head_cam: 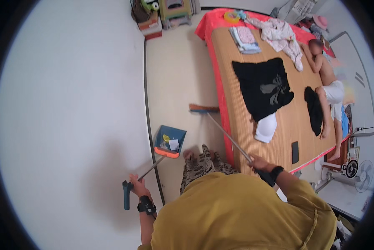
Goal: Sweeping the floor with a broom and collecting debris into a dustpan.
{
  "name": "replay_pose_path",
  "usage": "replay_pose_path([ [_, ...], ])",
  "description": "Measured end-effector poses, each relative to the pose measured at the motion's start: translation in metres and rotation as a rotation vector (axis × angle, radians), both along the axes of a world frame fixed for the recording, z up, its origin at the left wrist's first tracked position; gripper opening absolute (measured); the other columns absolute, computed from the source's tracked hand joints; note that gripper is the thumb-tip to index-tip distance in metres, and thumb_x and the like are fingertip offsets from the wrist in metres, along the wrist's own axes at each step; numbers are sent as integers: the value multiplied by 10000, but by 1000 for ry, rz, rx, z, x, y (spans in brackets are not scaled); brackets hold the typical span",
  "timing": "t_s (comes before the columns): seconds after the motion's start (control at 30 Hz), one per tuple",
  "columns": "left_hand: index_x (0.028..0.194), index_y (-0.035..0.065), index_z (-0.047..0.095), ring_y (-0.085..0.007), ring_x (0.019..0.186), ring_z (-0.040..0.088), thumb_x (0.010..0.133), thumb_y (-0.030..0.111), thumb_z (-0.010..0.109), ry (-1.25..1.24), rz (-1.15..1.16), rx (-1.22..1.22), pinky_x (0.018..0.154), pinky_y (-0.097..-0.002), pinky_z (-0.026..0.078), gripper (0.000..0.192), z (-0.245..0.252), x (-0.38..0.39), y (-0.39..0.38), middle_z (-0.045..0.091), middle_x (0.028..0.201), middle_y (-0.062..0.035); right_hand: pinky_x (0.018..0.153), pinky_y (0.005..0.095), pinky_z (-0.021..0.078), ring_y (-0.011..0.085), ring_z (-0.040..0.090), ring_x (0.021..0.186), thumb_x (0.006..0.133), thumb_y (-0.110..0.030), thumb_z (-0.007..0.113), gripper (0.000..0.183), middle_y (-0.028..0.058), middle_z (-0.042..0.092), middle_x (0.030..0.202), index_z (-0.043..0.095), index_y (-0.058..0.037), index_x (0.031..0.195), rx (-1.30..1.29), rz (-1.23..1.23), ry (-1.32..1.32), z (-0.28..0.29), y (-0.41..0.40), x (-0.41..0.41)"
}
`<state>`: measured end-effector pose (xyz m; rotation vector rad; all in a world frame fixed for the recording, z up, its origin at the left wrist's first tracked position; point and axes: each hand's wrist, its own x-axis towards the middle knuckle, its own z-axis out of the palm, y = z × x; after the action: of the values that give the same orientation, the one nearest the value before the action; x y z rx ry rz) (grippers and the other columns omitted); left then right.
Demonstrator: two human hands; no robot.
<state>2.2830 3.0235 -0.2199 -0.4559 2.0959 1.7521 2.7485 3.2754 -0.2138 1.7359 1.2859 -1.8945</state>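
Observation:
My left hand (pixel 137 185) is closed around the grey pole of a long-handled dustpan (pixel 171 137), just below its blue end grip. The blue pan with an orange lip lies on the floor by the wall, holding a yellow scrap, a white piece and other bits of litter. With my right hand (pixel 258 163) I grip the metal pole of a broom (pixel 202 109) near its dark handle. The broom head, blue with brown bristles, rests on the floor against the red cloth at the bed's side, its right end partly in shadow.
On the bed (pixel 237 125) to the right lie a black shirt (pixel 258 84), a white bra (pixel 266 128), a phone (pixel 295 152) and folded clothes (pixel 244 39). A person (pixel 327 73) lies along its far side. A fan (pixel 363 175) stands beyond. Boxes (pixel 151 26) sit by the wall.

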Motion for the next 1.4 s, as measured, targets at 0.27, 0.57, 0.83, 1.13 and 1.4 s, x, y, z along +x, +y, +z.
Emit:
replay_pose_path([
  [0.27, 1087, 27, 412, -216, 981, 459, 840, 374, 532, -56, 17, 88, 850, -383, 411, 442, 11, -40, 67, 466, 1047, -111, 392, 303, 445, 135, 495, 446, 814, -131, 513, 308, 67, 508, 645, 456, -73, 1112, 151, 69, 57, 20, 6, -36],
  [0.57, 1121, 27, 393, -221, 987, 460, 835, 391, 535, -61, -35, 94, 873, -391, 395, 485, 30, -85, 162, 452, 1074, -128, 374, 307, 427, 148, 508, 441, 804, -94, 477, 90, 61, 484, 554, 485, -48, 881, 212, 134, 59, -34, 189, -185],
  [0.83, 1173, 31, 357, -221, 1002, 456, 838, 425, 506, -66, -5, -15, 900, -379, 378, 538, 14, -119, 287, 450, 1098, -132, 444, 329, 456, 193, 565, 474, 712, -114, 522, 294, 110, 562, 580, 521, -34, 995, 592, 375, -1, -155, 441, -329],
  [1.13, 1188, -20, 331, -224, 1025, 446, 850, 422, 485, -51, -45, -55, 912, -367, 379, 577, 8, -174, 424, 429, 1159, -168, 588, 403, 467, 330, 596, 642, 675, -90, 464, 406, 225, 582, 705, 497, 20, 1065, 578, 340, 110, -141, 592, -416],
  [1.4, 1190, -11, 336, -246, 1041, 437, 832, 407, 524, -19, -63, 10, 931, -390, 359, 581, 3, -230, 514, 419, 1162, -170, 372, 291, 403, 117, 460, 392, 814, -140, 485, 457, 27, 448, 582, 382, -119, 1259, 193, 326, 56, -39, 481, -235],
])
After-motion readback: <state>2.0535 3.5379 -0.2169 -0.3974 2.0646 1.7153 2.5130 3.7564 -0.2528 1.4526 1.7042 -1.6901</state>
